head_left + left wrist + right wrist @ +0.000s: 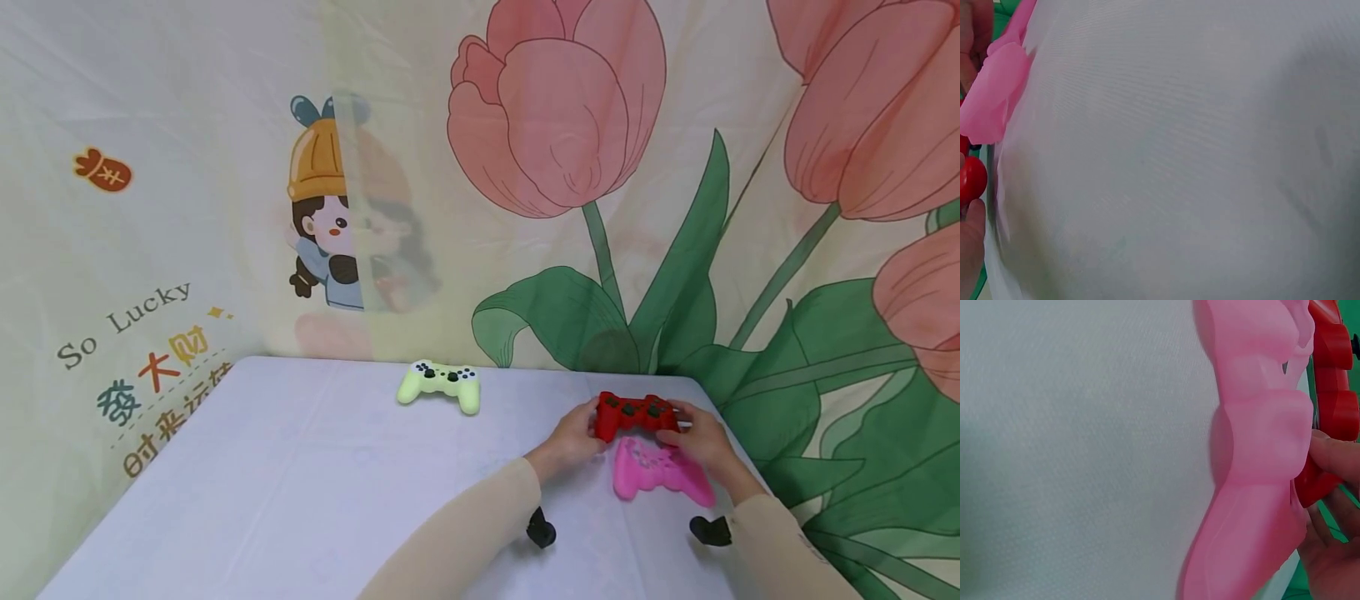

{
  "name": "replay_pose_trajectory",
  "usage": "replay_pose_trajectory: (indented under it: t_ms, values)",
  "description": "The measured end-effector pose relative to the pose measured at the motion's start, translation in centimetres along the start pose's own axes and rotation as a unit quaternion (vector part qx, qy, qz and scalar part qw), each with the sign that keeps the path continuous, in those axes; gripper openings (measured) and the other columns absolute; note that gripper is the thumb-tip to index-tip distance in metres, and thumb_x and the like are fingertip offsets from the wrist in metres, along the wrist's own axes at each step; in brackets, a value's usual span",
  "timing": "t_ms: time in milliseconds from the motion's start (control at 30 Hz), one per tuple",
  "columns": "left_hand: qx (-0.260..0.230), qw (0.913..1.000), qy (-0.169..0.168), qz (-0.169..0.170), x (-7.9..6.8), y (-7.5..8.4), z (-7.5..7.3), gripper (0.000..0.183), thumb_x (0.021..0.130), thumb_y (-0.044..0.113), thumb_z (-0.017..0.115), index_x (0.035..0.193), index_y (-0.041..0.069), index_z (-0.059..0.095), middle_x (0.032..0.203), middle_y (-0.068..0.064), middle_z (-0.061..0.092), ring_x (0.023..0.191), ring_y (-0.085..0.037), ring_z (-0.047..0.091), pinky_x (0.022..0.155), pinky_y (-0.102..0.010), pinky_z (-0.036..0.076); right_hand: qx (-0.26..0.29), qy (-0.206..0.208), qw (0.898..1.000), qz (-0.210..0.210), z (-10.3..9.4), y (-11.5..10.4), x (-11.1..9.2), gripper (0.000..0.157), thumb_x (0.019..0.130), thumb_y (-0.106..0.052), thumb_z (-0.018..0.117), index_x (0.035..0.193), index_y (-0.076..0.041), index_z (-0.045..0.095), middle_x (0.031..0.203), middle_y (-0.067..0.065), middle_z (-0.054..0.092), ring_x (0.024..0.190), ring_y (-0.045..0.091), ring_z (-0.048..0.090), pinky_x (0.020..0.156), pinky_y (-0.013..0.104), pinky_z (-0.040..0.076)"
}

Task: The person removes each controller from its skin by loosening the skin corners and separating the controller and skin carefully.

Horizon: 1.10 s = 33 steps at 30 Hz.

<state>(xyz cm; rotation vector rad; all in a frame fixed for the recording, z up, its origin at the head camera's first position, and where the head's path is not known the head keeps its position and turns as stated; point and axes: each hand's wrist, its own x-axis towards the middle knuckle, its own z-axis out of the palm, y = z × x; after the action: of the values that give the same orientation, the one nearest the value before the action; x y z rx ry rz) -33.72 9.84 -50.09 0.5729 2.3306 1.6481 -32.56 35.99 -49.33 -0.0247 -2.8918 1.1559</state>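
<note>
A red game controller [636, 410] with dark sticks is held between both hands near the table's back right. My left hand [576, 433] grips its left handle; in the left wrist view that thumb lies against the rounded red end [972, 180]. On the other side my right hand [697, 435] holds the right handle, thumb on the near face and fingers behind, as the right wrist view shows. Just in front lies a pink silicone controller cover [654, 468], limp, with holes in it. The pink cover [1266, 431] partly hides the red controller [1338, 415] in the right wrist view.
A pale yellow-green game controller [440, 385] lies at the back of the white table [315, 483], left of the hands. A flower-printed cloth [555, 125] hangs behind the table. Black wrist mounts [542, 529] show below the sleeves.
</note>
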Motion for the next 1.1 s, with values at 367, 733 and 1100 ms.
replay_pose_trajectory:
  t_ms: [367,733,1100]
  values:
    - [0.025,0.9994,-0.012,0.022,0.5,0.4,0.5,0.08,0.088,-0.011,0.069,0.161,0.012,0.045,0.13,-0.008,0.063,0.103,-0.019,0.059,0.079,-0.023,0.049,-0.012,0.023,1.0,0.004,-0.2,-0.1,0.1,0.071,0.098,-0.005,0.071,0.157,0.013,0.035,0.144,0.043,0.048,0.122,0.057,0.056,0.082,0.04,0.061]
    - [0.025,0.9992,-0.029,0.005,0.4,0.0,0.0,0.076,0.091,-0.006,0.068,0.161,0.014,0.045,0.126,-0.008,0.068,0.101,-0.014,0.061,0.079,-0.025,0.054,-0.038,0.012,0.999,0.015,-0.1,-0.2,0.0,0.073,0.097,-0.012,0.069,0.156,0.013,0.035,0.146,0.042,0.049,0.125,0.056,0.055,0.097,0.056,0.054]
    - [0.076,0.9971,0.007,-0.006,-0.2,-0.9,-2.7,0.075,0.096,0.005,0.07,0.164,0.008,0.038,0.158,-0.013,0.053,0.137,-0.028,0.059,0.109,-0.039,0.053,-0.111,0.11,0.985,-0.076,2.0,-2.3,-0.3,0.063,0.093,-0.013,0.065,0.147,0.013,0.05,0.142,0.041,0.051,0.128,0.058,0.048,0.101,0.072,0.043]
